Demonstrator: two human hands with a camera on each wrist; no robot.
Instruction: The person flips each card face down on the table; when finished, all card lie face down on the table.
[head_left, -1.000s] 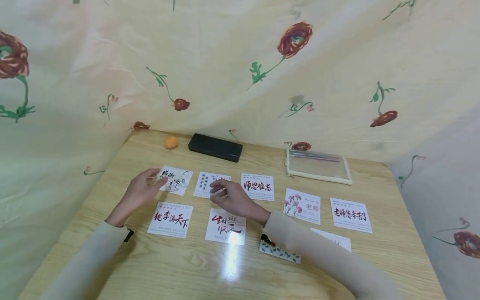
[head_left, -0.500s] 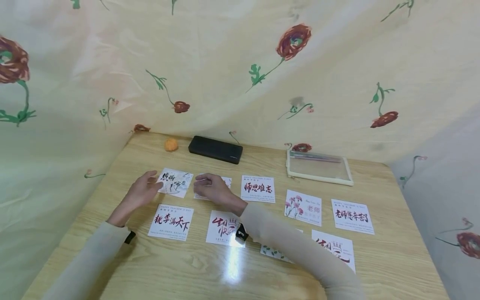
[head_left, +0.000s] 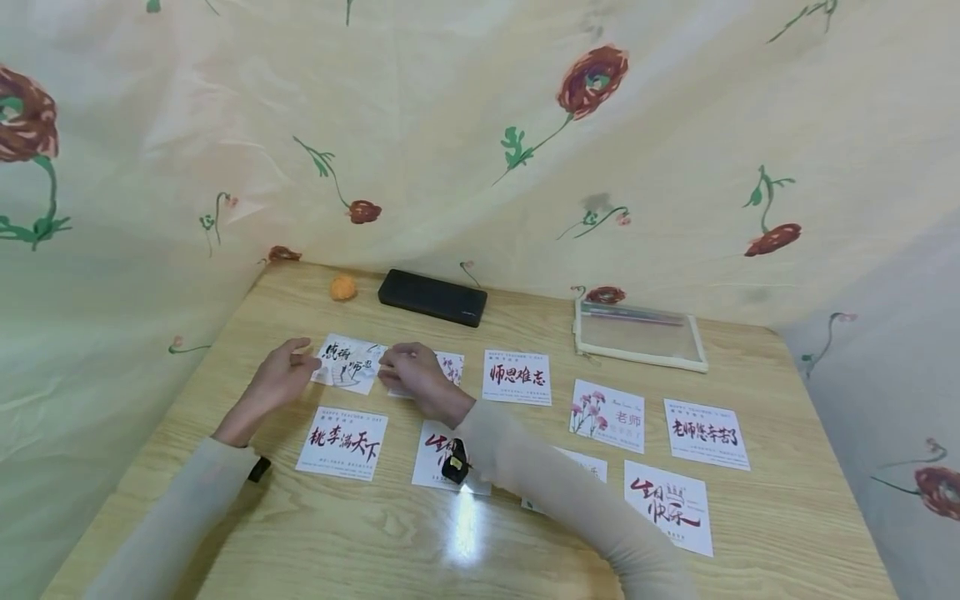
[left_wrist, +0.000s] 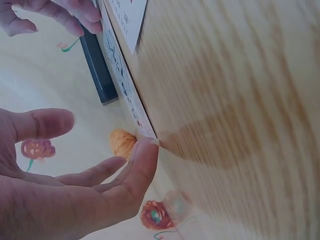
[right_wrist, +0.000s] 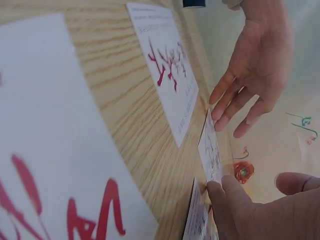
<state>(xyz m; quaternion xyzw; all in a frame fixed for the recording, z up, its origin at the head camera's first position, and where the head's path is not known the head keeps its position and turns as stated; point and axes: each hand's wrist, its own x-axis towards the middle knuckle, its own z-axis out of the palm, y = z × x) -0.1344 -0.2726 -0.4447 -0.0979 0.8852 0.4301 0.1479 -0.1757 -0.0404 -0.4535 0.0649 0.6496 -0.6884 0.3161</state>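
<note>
The black-lettered card (head_left: 349, 365) lies flat on the counter (head_left: 360, 542), directly between the left hand (head_left: 275, 381) and the right hand (head_left: 425, 379). Seen from the left fingers it lies to the right; seen from the right fingers, to the left. This opposition, one hand at each side edge, is the relation on which any shift of the card would seem to turn. The card is nearly square (so no long axis deserves an arrow) and sits slightly askew. Neither hand is clearly the nearer; to an onlooker, both stand at its margins.

Left fingers (left_wrist: 145, 167): loosely bent, the thumb held well apart, one fingertip seemingly touching the card's left edge near a corner; nothing is gripped. Right fingers (right_wrist: 232, 197): mostly extended, the thumb likewise apart, the tips at the right edge and apparently touching it; nothing is gripped here either. The right hand also covers part of a second card (head_left: 453, 364), the right-hand neighbour; whether it touches that one cannot be told.

Surroundings: a red-lettered card (head_left: 342, 443) lies nearer the person, apart from the black-lettered card; beyond, toward the flowered curtain (head_left: 450, 150), lie an orange ball (head_left: 342, 287) and a black case (head_left: 432, 297).
</note>
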